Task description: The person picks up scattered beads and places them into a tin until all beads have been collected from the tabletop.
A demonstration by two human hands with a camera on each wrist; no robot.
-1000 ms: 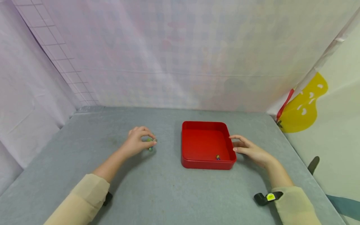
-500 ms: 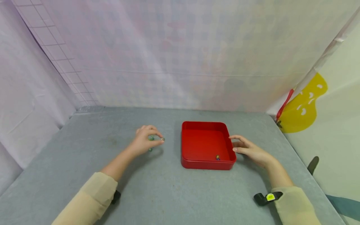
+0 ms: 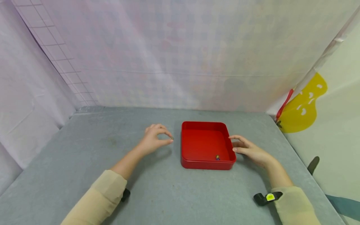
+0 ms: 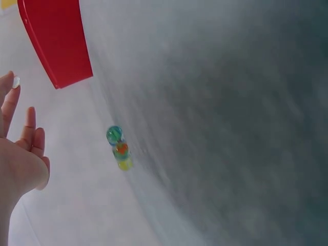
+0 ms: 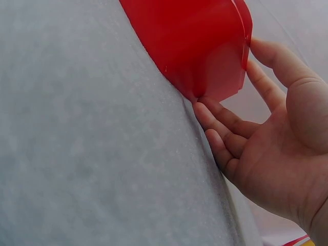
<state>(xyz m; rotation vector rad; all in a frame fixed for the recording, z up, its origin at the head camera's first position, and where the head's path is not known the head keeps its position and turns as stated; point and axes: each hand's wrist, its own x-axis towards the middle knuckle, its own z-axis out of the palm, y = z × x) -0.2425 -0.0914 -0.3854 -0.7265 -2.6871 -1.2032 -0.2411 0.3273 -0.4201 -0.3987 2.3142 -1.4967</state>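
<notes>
My left hand (image 3: pixel 153 140) pinches a small marble (image 3: pixel 172 138) between thumb and index fingertip, just left of the red box (image 3: pixel 208 165) and above the table. In the left wrist view, that marble (image 4: pixel 16 82) looks pale and glassy. Several coloured glass marbles (image 4: pixel 121 149) lie in a row on the table; in the head view the left hand hides them. Two small marbles (image 3: pixel 217 157) sit inside the box near its front right corner. My right hand (image 3: pixel 251 152) rests its fingertips against the box's right outer wall, fingers loosely bent, as the right wrist view also shows.
A grey cloth covers the table (image 3: pixel 163 193). White patterned curtains (image 3: pixel 180 62) hang behind it and at both sides, the right one with a yellow print (image 3: pixel 303 109). A black wrist camera (image 3: pixel 261 199) sits on the right sleeve.
My left hand has carried the pinched marble rightward from the marbles on the table towards the red box. The right hand and the box have stayed in place.
</notes>
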